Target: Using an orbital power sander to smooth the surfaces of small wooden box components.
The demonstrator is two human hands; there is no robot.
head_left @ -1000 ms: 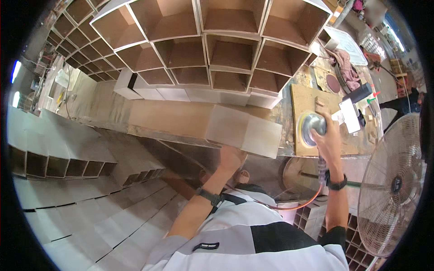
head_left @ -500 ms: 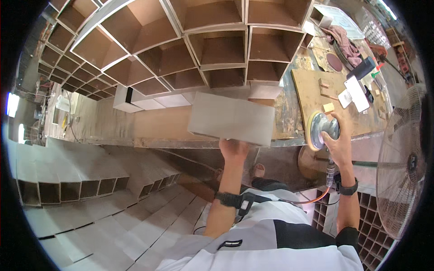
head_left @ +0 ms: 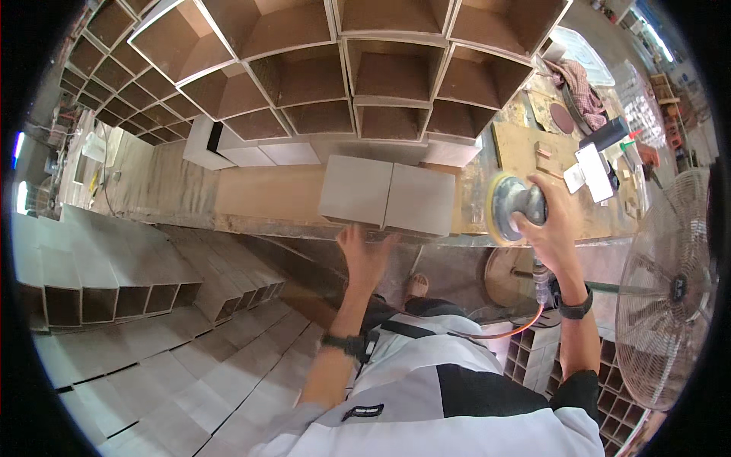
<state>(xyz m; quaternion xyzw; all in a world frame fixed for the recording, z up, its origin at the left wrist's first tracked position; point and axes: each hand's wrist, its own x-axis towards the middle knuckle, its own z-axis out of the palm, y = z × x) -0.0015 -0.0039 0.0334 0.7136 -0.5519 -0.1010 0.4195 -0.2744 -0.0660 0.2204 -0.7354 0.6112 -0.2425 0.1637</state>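
Stacked brown cubby shelves point(head_left: 358, 68) fill twelve o'clock above our workbench point(head_left: 251, 194). Our left hand point(head_left: 364, 255) grips the near edge of the grey box panel point(head_left: 387, 195) at centre; our right hand point(head_left: 550, 222) clasps the round sander point(head_left: 512, 207) at three o'clock.

white rectangular phone point(head_left: 593, 172) lying on workbench point(head_left: 533, 152), screen blank

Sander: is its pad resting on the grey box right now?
No, the sander in the right hand is beside the grey box, clear of it.
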